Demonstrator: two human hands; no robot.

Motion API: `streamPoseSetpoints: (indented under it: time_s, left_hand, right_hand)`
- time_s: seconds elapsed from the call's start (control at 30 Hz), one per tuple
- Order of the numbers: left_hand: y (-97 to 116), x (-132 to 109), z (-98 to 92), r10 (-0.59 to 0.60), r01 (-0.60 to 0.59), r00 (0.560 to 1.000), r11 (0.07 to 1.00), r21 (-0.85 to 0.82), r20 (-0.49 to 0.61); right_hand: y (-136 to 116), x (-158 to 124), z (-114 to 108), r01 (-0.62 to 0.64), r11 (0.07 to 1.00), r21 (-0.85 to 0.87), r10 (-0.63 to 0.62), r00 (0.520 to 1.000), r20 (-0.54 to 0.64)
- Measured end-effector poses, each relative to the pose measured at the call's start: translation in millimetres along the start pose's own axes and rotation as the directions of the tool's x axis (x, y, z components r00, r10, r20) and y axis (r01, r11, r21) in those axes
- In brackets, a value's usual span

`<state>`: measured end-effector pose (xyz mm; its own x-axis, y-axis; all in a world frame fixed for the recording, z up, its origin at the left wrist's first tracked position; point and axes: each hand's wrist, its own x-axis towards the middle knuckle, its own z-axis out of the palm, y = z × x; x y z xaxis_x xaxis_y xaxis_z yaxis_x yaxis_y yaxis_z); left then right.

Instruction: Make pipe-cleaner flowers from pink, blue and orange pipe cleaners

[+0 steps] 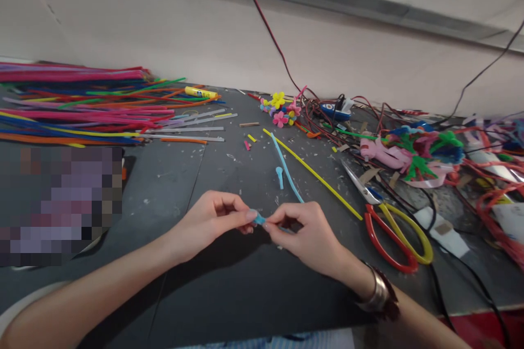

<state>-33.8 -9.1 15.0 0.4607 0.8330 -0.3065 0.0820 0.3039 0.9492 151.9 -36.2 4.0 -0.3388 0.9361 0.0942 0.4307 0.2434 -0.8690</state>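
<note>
- A head-worn view looks forward and down over the tabletop (170,174) from its near edge.
- The left grip (215,223) and right grip (305,234) sit close, just below centre.
- The wall (184,35) stands farther off, across the top.

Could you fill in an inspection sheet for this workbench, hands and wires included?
Surface: dark tabletop, scattered with pale specks.
Work pieces: small light-blue piece in hand; light-blue pipe cleaner and yellow pipe cleaner beyond.
Clutter: pipe-cleaner bundles at left; craft flowers at back; scissors at right.
Hands: left hand and right hand both pinch the light-blue piece.
Cables: dark-red cable against the wall; black cable near the scissors.
Surroundings: pale wall behind.
</note>
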Motion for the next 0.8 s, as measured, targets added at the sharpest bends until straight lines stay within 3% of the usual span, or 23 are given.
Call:
streamPoseSetpoints:
  time_s: [0.07,0.13,0.2,0.23,0.47,0.7,0.8]
  left_hand:
    - [-1.0,0.6,2.2,-0.061,0.061,0.998,0.991,-0.117,0.0]
    - [-2.9,1.6,3.2,-0.119,0.124,0.992,0.963,-0.239,0.033]
    - [-5.2,3.0,2.6,-0.158,0.171,0.985,0.931,-0.322,0.067]
    - [-6.1,3.7,1.8,-0.171,0.187,0.982,0.92,-0.345,0.077]
    - [-5.6,6.0,-2.3,-0.226,0.246,0.969,0.907,-0.343,0.097]
    - [-4.5,5.6,-4.2,-0.193,0.209,0.977,0.941,-0.265,0.086]
    - [-4.2,6.6,-5.1,-0.225,0.241,0.97,0.935,-0.261,0.089]
  right_hand:
    - [2.6,-1.7,0.9,0.282,0.895,-0.344,-0.313,0.949,-0.037]
    - [7.2,-1.8,-0.1,0.462,0.653,-0.6,-0.543,0.838,0.054]
    - [11.8,-0.6,-2.0,0.514,0.475,-0.714,-0.628,0.766,0.134]
    - [13.7,0.1,-3.0,0.518,0.443,-0.732,-0.644,0.752,0.143]
    - [17.3,1.1,-5.3,0.55,0.456,-0.699,-0.665,0.733,0.142]
    - [17.4,-0.6,-0.8,0.513,0.501,-0.697,-0.64,0.761,0.1]
    - [15.9,-1.1,-0.3,0.502,0.479,-0.72,-0.639,0.762,0.106]
